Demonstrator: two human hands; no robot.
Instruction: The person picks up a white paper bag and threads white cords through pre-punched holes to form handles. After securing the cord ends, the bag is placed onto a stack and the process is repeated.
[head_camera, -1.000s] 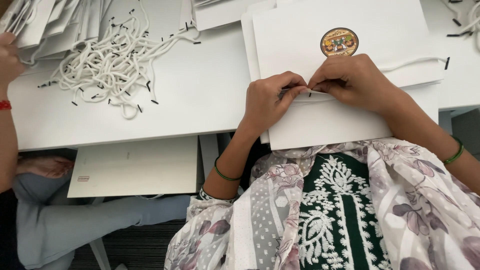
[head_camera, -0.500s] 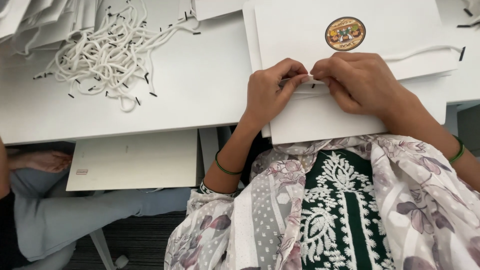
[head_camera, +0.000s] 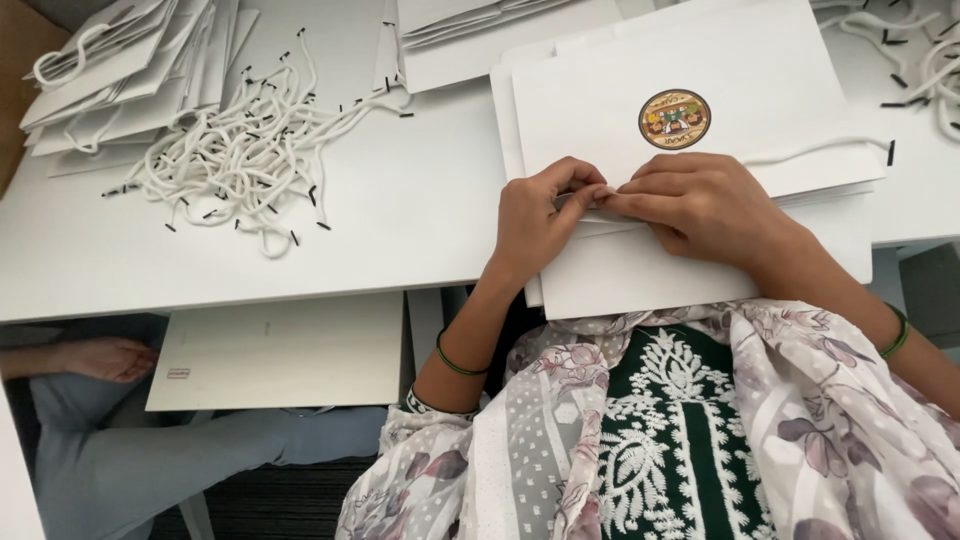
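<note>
Pinching white cord between left hand and right hand, lying sideways across paper bag

Bright, even light; sharp focus

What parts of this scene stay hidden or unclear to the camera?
- Head view: what the left hand and right hand pinch on the white paper bag; the fingers cover it.
- The round sticker: picture too small.
- Cord pile count: tangled.
- Seated person: mostly under the table.
</note>
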